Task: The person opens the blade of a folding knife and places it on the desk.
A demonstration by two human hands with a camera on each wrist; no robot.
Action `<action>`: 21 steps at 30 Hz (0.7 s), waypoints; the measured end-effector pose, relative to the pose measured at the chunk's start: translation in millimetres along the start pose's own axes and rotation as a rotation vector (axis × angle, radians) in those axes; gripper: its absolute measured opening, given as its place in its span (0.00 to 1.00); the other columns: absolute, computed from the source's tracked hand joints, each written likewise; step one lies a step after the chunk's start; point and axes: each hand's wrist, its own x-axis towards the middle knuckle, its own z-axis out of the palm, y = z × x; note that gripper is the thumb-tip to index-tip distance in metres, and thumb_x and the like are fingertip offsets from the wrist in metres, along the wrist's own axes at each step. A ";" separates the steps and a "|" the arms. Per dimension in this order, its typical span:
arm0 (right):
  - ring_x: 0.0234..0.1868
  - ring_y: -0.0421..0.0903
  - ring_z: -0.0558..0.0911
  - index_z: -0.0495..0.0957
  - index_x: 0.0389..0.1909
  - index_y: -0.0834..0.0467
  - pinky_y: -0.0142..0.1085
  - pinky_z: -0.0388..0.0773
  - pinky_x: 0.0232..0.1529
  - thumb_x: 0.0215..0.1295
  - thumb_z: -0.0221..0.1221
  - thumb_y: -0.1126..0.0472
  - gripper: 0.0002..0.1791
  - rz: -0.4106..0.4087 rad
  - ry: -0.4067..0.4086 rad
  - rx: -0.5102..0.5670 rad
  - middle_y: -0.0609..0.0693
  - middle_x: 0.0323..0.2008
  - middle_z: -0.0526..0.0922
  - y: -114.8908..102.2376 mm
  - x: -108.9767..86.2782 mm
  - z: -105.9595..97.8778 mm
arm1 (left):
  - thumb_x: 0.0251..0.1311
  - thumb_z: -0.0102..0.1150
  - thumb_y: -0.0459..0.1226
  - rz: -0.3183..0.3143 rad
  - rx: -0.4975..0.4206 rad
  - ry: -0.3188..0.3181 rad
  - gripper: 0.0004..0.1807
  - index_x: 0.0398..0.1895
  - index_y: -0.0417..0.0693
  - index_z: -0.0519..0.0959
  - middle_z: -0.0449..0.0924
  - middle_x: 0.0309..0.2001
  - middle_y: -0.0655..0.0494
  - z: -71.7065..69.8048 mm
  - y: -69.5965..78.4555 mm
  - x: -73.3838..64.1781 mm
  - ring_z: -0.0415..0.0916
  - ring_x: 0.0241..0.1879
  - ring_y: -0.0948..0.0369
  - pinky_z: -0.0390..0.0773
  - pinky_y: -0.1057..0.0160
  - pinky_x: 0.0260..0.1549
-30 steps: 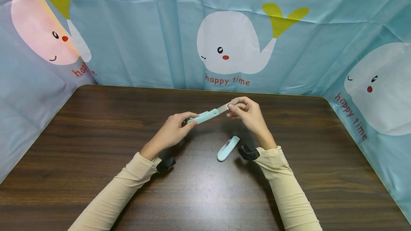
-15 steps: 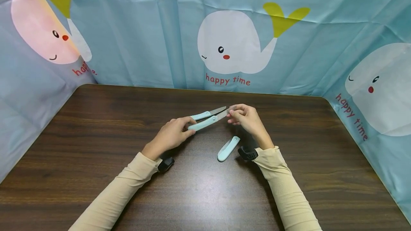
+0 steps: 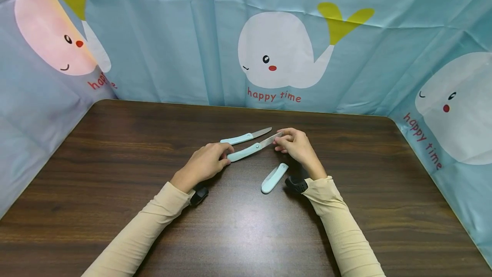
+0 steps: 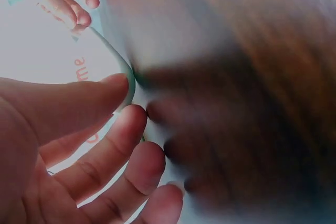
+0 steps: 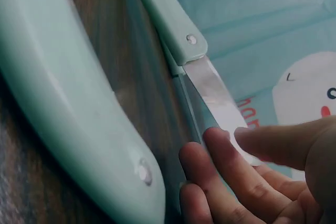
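Observation:
An unfolded folding knife (image 3: 244,153) with a pale mint handle spans the space between both hands, low over the table. My left hand (image 3: 205,161) pinches its handle end between thumb and index finger. At the other end, my right hand (image 3: 297,144) holds the silver blade (image 5: 212,90) near its tip with thumb and fingertips. Just behind lies a second unfolded knife (image 3: 238,139) of the same colour, roughly parallel. A folded knife (image 3: 274,178) rests nearer the body, and it looms large at the left of the right wrist view.
The dark wood-grain table (image 3: 127,148) carries the three knives. A light blue curtain (image 3: 161,54) with whale prints hangs along the table's back and sides. Black wrist cameras sit under both beige sleeves (image 3: 153,217).
Two unfolded knives overlapped between the hands; the rear one now lies released on the table. Both hands have lowered slightly with the front knife. The folded knife has not moved.

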 end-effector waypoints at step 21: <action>0.40 0.47 0.88 0.65 0.67 0.71 0.33 0.83 0.42 0.72 0.56 0.65 0.26 0.037 -0.089 -0.030 0.71 0.52 0.82 0.8 -0.2 -5.8 | 0.68 0.60 0.37 -0.013 0.074 0.025 0.15 0.56 0.52 0.81 0.79 0.33 0.58 1.3 0.3 2.5 0.72 0.28 0.62 0.69 0.62 0.25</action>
